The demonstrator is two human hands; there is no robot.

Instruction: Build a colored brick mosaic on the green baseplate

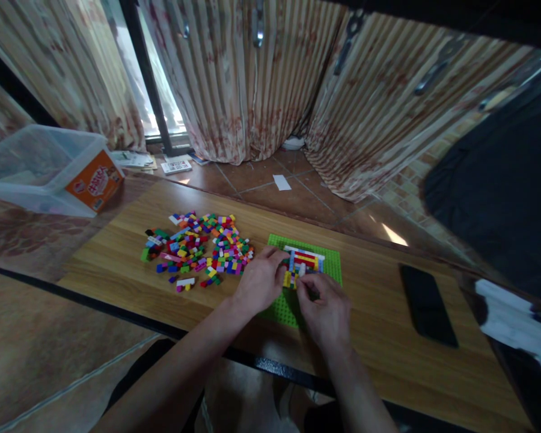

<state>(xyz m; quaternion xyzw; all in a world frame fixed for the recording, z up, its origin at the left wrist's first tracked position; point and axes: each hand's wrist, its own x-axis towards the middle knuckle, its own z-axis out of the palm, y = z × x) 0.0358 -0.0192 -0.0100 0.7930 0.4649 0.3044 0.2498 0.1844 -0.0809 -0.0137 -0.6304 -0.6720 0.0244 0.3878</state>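
on the worktop [379, 288], just ahead of the person, a green baseplate [331, 261] carries a small brick build [304, 261] of red, yellow, blue and white rows. the left hand [259, 282] rests at the left edge of the build, fingers curled against it and apparently steadying it; whether it pinches a brick cannot be told. the right hand [324, 310] sits at the near edge of the build, fingertips drawn together at its lower left corner, where yellow bricks show; any brick between them is hidden. to seat a brick well here, it seems best to keep the left hand bracing the build and plate, line up the studs squarely, and press straight down rather than at a slant. the build thus lies between the two hands, touching both, slightly beyond the right fingertips. a loose pile of bricks [198, 246] lies to the left, near the left hand but apart from it. a dark phone [426, 304] lies well to the right.
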